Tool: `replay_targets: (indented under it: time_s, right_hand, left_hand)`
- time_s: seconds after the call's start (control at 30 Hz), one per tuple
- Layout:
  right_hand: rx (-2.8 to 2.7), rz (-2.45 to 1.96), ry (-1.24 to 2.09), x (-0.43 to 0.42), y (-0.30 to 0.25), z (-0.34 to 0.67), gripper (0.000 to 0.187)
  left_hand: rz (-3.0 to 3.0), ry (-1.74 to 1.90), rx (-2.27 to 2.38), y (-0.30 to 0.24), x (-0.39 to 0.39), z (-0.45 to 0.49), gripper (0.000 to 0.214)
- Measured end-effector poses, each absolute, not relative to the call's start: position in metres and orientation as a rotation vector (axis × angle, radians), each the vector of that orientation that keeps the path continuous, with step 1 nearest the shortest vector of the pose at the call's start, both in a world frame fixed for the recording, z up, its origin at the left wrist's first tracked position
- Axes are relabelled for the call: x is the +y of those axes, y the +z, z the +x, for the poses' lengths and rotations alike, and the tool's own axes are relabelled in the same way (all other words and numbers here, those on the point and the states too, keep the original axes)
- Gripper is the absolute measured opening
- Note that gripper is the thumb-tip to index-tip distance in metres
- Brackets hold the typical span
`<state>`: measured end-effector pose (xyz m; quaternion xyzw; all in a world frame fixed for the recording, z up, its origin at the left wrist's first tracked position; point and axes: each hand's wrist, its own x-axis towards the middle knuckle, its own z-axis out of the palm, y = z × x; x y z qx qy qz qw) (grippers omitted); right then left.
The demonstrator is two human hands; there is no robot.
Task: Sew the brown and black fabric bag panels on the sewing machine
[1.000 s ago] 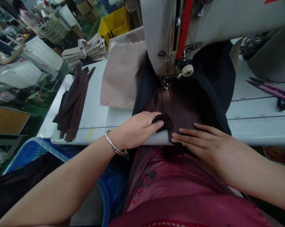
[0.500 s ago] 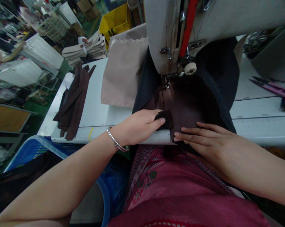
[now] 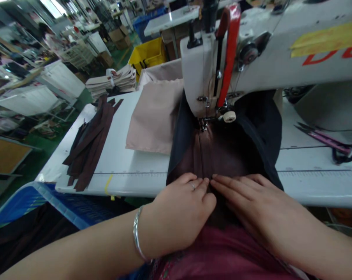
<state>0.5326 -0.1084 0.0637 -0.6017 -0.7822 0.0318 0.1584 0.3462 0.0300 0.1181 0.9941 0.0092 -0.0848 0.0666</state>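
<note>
Here's the white worktop (image 3: 119, 140), wide across the scene, with the sewing machine (image 3: 269, 58) towering over it! Beneath its needle sits the dark brown cloth (image 3: 225, 146), reaching the near edge. Right hand (image 3: 252, 200) lies on it, fingers straight, uncurled; left hand (image 3: 182, 212) curls beside it at the seam, fingertips down, and whether it's pinching cloth I can't tell. Dark strips (image 3: 90, 144) pile far left, purple-handled snips (image 3: 324, 138) right!
</note>
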Motion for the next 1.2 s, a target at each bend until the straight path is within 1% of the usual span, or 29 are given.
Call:
replay_targets:
  time_s: [0.07,0.1,0.13,0.17,0.23,0.27,0.33,0.43,0.5,0.8,1.03,1.2]
  right_hand:
    - [-2.272,-1.704,0.012,-0.108,0.056,0.532,0.047]
    - [-2.277,-1.702,-0.013,-0.108,0.053,0.531,0.046]
    - [-2.267,-1.703,-0.039,-0.108,0.051,0.531,0.044]
    - [-2.256,-1.702,-0.063,-0.109,0.049,0.53,0.043]
    - [-2.248,-1.692,-0.101,-0.108,0.049,0.529,0.042]
    - [-2.238,-1.689,-0.125,-0.108,0.05,0.529,0.042]
    - [-2.238,-1.693,-0.161,-0.105,0.053,0.529,0.045]
    - [-2.266,-1.688,-0.213,-0.102,0.055,0.531,0.05]
    - [-2.323,-1.671,-0.223,-0.1,0.055,0.534,0.051]
    - [-2.33,-1.673,-0.163,-0.085,0.055,0.544,0.051]
    - [-2.292,-1.659,-0.107,-0.069,0.057,0.553,0.042]
    - [-2.314,-1.677,-0.059,-0.059,0.054,0.56,0.045]
  left_hand:
    - [2.928,-0.311,0.031,0.13,0.034,0.35,0.048]
    - [2.861,-0.358,0.033,0.136,0.039,0.354,0.053]
    - [2.81,-0.381,0.031,0.141,0.044,0.36,0.053]
    - [2.804,-0.374,0.028,0.142,0.051,0.367,0.047]
    - [2.95,-0.261,0.05,0.135,0.063,0.38,0.034]
    - [3.063,-0.169,0.084,0.127,0.068,0.386,0.033]
    - [3.231,-0.047,0.174,0.106,0.074,0.393,0.038]
    - [3.265,-0.038,0.251,0.082,0.075,0.393,0.043]
    - [3.253,-0.028,0.273,0.076,0.074,0.39,0.044]
    - [3.257,0.042,0.329,0.074,0.083,0.398,0.046]
    - [3.237,0.068,0.317,0.076,0.088,0.402,0.044]
    - [3.182,0.065,0.345,0.075,0.093,0.405,0.044]
